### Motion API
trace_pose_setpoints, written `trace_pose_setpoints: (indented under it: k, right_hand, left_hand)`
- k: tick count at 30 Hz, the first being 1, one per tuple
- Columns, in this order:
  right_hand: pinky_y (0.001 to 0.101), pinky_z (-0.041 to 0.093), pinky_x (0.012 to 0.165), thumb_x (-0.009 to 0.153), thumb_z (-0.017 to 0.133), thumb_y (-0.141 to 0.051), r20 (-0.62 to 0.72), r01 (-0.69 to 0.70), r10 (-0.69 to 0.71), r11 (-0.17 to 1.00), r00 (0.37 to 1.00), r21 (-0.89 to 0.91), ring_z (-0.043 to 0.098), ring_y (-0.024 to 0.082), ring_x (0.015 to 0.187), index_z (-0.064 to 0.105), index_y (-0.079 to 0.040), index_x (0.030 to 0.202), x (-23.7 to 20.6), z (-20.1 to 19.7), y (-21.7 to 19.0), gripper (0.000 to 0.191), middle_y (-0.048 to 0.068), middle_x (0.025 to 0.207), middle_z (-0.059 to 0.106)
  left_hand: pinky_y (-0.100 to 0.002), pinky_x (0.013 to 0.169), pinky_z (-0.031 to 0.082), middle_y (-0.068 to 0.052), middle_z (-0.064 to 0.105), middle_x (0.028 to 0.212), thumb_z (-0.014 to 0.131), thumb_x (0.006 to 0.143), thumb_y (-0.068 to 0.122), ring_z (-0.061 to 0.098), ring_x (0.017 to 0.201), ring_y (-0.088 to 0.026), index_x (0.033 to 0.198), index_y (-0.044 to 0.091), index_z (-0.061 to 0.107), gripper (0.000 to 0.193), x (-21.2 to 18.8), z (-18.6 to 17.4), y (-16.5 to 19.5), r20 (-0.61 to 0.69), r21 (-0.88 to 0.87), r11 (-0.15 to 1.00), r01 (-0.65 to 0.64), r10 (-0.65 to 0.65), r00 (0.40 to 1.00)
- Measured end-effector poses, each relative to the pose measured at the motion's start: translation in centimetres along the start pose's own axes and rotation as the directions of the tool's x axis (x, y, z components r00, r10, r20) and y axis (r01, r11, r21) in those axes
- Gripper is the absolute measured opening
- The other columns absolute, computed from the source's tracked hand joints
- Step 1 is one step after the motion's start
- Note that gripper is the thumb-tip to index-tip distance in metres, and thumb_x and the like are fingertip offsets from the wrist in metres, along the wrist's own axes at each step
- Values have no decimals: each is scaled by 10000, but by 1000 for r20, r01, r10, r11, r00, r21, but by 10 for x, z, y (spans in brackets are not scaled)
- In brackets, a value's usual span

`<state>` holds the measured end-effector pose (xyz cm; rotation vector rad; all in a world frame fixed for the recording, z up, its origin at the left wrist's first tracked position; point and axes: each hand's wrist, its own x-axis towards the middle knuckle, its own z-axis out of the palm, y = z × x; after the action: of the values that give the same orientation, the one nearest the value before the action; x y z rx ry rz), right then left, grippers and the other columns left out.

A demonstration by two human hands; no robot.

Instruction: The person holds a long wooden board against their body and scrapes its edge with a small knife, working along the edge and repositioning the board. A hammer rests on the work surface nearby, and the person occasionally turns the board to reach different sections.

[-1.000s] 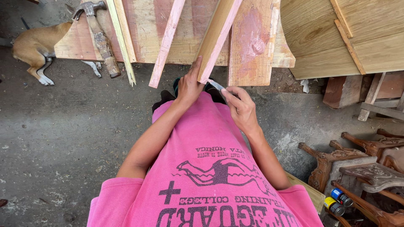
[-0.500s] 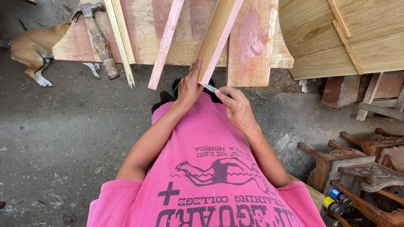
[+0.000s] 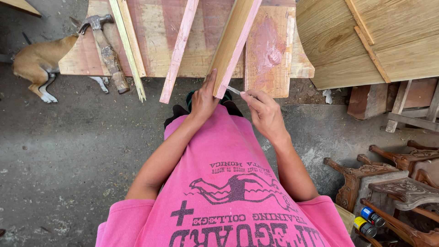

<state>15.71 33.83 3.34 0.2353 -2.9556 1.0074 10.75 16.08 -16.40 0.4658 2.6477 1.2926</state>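
Wooden board (image 3: 233, 43) is gripped at its near end by the left hand (image 3: 203, 98). The right hand (image 3: 264, 112) pinches a thin blade (image 3: 232, 89) against the board's right edge.

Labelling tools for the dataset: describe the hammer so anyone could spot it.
Start at the pink-stained plywood board lying on the concrete floor. The hammer lies on its left part, just right of the tan dog. Unlike the thin wood strips beside it, it has a dark metal claw head and a worn handle overhanging the board's near edge.

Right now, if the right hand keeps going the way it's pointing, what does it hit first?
The right hand points up-left with a thin blade. It would probably meet the near end of the tilted wooden board first, beside the left hand; depth is unclear.
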Motion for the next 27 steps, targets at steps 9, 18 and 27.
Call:
trace_pose_setpoints:
  k: [9,18,27]
  right_hand:
    - [425,557,859,843,677,57,149,100,-86,991,985,-89,686,335,990,733,-43,1152,1,0,-16,329,118,1110,702]
    - [410,555,839,921,653,79,-73,-8,-8,978,997,-210,691,319,985,751,-26,1183,28,-20,13,299,123,1117,689]
    - [431,535,851,923,656,53,-87,21,-53,940,995,-339,656,306,1005,764,-55,1178,72,-16,42,297,80,1134,687]
  left_hand:
    - [-510,735,616,-249,523,1508,787,804,132,724,954,-443,1610,102,246,971,0,2,-3,7,14,1000,-8,8,1000]
    - [-511,736,620,-287,531,1474,781,822,132,729,909,-445,1610,97,253,949,2,2,-2,47,18,1000,23,-24,999]
    - [-506,729,624,-298,523,1477,777,834,120,736,927,-441,1616,98,240,949,4,2,0,42,22,1000,10,-11,999]
